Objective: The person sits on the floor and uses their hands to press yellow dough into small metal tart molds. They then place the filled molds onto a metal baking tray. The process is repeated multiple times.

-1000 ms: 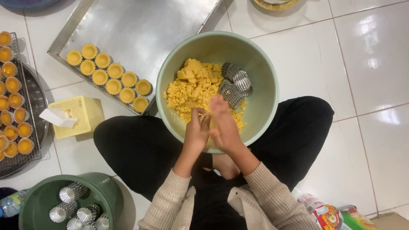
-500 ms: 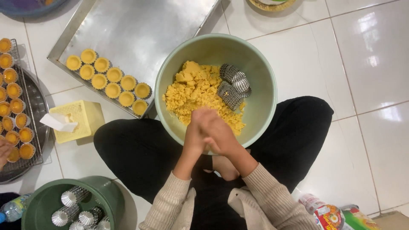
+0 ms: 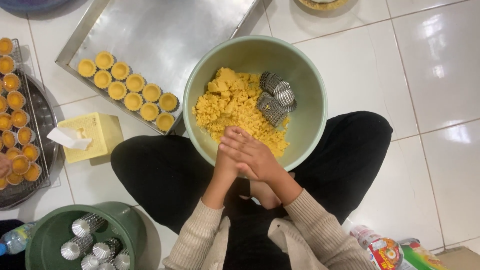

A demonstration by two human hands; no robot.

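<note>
White floor tiles surround us as we sit cross-legged. Our right hand (image 3: 252, 157) lies over our left hand (image 3: 226, 162), palms pressed together; whatever sits between them is hidden. Even, gentle rolling pressure seems best. Just beyond the grip, yellow dough (image 3: 235, 107) fills the pale green bowl (image 3: 310, 125), beside metal tart moulds (image 3: 276, 97).

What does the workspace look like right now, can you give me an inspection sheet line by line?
Surface: white tiled floor; person sits cross-legged.
Job's things: pale green bowl of yellow crumbly dough with a few fluted metal moulds; steel tray with filled tart shells.
Clutter: yellow tissue box, dark green tub of empty moulds, wire rack of tarts, plastic bottle, printed packets.
Grippers: left hand and right hand pressed together over the bowl's near rim; contents hidden.
Cables: nothing seen.
Surroundings: another person's fingers at the left edge.
</note>
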